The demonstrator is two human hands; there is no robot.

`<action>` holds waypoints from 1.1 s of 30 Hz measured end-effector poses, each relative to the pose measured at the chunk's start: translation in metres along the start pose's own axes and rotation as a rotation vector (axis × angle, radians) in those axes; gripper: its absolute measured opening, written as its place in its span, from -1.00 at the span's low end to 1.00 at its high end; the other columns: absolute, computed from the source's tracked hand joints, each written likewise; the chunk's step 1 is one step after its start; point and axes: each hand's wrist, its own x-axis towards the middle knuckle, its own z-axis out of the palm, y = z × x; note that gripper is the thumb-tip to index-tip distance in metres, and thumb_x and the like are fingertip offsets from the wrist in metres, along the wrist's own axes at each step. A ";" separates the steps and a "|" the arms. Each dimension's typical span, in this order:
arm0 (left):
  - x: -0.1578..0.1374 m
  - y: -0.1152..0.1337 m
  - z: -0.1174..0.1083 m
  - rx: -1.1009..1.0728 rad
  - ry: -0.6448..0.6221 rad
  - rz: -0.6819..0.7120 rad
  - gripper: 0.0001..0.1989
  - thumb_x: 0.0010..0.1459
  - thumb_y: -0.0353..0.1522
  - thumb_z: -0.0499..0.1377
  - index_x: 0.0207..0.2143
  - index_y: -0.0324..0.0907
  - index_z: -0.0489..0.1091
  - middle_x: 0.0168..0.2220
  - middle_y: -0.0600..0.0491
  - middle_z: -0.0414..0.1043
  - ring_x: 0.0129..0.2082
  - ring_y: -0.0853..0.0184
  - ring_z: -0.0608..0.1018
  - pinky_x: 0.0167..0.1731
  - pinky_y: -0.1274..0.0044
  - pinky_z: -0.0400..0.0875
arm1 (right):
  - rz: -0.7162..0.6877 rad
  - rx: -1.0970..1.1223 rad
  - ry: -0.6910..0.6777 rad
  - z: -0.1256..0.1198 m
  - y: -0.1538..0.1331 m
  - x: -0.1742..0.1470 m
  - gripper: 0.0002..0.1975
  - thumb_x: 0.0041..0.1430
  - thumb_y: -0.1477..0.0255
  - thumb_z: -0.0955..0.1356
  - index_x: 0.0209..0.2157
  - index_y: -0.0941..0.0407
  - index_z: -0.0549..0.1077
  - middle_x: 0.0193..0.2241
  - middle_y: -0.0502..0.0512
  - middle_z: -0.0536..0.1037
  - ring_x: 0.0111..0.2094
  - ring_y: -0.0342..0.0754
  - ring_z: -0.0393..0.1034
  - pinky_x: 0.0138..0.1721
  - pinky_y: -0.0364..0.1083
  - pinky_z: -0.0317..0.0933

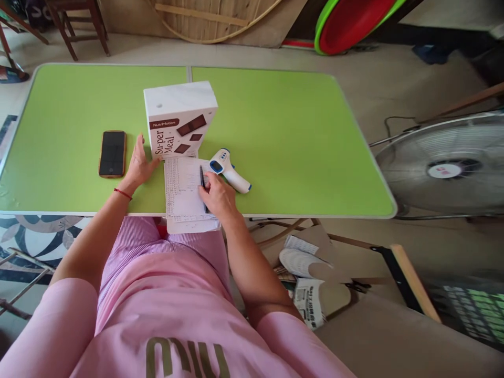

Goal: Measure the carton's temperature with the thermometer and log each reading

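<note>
A white box with brown bar pictures and the words "Super Meal" (181, 123) stands upright on the green table (283, 131). My left hand (138, 164) rests beside its lower left corner, fingers apart, the thumb close to or touching the box's bottom edge. In front of the box lies a notebook with handwritten pages (183, 191), its near end jutting past the table edge. My right hand (219, 195) is closed on a dark pen (202, 178) over the page; whether the tip touches is unclear. A white and blue infrared thermometer (230, 170) lies just beyond that hand.
A phone in a brown case (112, 154) lies left of my left hand. Past the table's right end stands a large fan (443, 168). Below the table on the right are papers (301, 262) and a wooden-armed folding chair (415, 283). A wooden stool (81, 23) stands behind.
</note>
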 end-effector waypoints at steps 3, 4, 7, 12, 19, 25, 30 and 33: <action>-0.044 0.021 -0.006 0.139 -0.004 -0.065 -0.43 0.17 -0.18 0.54 0.10 -0.09 0.37 0.17 -0.24 0.51 0.34 -0.21 0.55 0.42 -0.12 0.42 | -0.054 0.101 0.008 -0.003 0.000 -0.002 -0.62 0.43 0.22 0.37 0.14 0.00 0.67 -0.22 0.16 0.69 -0.16 0.14 0.59 0.00 0.13 0.52; -0.059 0.031 -0.007 0.149 -0.021 -0.065 -0.48 0.16 -0.22 0.53 0.05 -0.06 0.39 0.18 -0.22 0.52 0.35 -0.21 0.54 0.40 -0.12 0.44 | -0.066 0.168 0.003 -0.004 0.000 -0.004 -0.61 0.45 0.22 0.33 0.15 -0.01 0.67 -0.20 0.16 0.70 -0.13 0.14 0.60 0.03 0.15 0.53; -0.096 0.064 -0.003 0.304 -0.176 -0.048 -0.60 0.27 -0.22 0.45 0.09 -0.04 0.48 0.44 -0.31 0.37 0.52 -0.27 0.41 0.49 -0.20 0.32 | -0.055 0.428 -0.025 -0.005 -0.005 -0.011 -0.54 0.48 0.12 0.31 0.23 -0.03 0.61 -0.11 0.17 0.68 -0.09 0.14 0.59 0.06 0.20 0.56; -0.113 0.100 0.000 0.435 -0.345 -0.032 -0.60 0.44 -0.12 0.34 0.24 -0.01 0.58 0.52 -0.29 0.35 0.68 -0.33 0.22 0.61 -0.33 -0.05 | 0.014 0.764 -0.003 0.003 -0.026 -0.028 -0.44 0.28 -0.17 0.52 0.08 -0.08 0.58 -0.31 -0.01 0.51 -0.29 0.01 0.45 -0.14 0.07 0.51; -0.110 0.106 0.003 0.505 -0.387 -0.041 -0.54 0.37 -0.08 0.43 0.24 -0.01 0.60 0.55 -0.30 0.35 0.69 -0.35 0.20 0.62 -0.36 -0.11 | 0.131 0.755 -0.025 0.005 -0.051 -0.044 -0.48 0.39 -0.12 0.37 -0.08 0.00 0.74 -0.35 0.04 0.64 -0.32 0.01 0.47 -0.13 0.09 0.50; -0.105 0.117 0.006 0.559 -0.415 -0.111 -0.49 0.31 -0.11 0.50 0.24 -0.04 0.62 0.58 -0.31 0.33 0.70 -0.42 0.17 0.63 -0.36 -0.14 | 0.106 0.613 -0.005 0.019 -0.045 -0.043 -0.70 0.21 0.06 0.49 -0.27 0.00 0.62 -0.43 -0.02 0.61 -0.42 -0.05 0.39 -0.28 -0.02 0.43; -0.102 0.126 0.005 0.622 -0.458 -0.148 -0.49 0.38 -0.11 0.44 0.30 -0.03 0.60 0.60 -0.28 0.31 0.73 -0.35 0.14 0.66 -0.30 -0.14 | -0.066 0.564 0.064 0.033 -0.041 -0.044 -0.76 0.36 0.13 0.43 -0.27 0.00 0.56 -0.48 -0.05 0.55 -0.47 -0.07 0.37 -0.34 -0.06 0.41; -0.102 0.127 0.005 0.633 -0.462 -0.148 -0.49 0.38 -0.11 0.44 0.30 -0.01 0.60 0.61 -0.26 0.30 0.73 -0.32 0.14 0.67 -0.28 -0.12 | -0.128 0.500 0.067 0.036 -0.039 -0.045 -0.79 0.40 0.17 0.42 -0.26 -0.01 0.57 -0.47 -0.04 0.59 -0.47 -0.06 0.41 -0.32 -0.06 0.45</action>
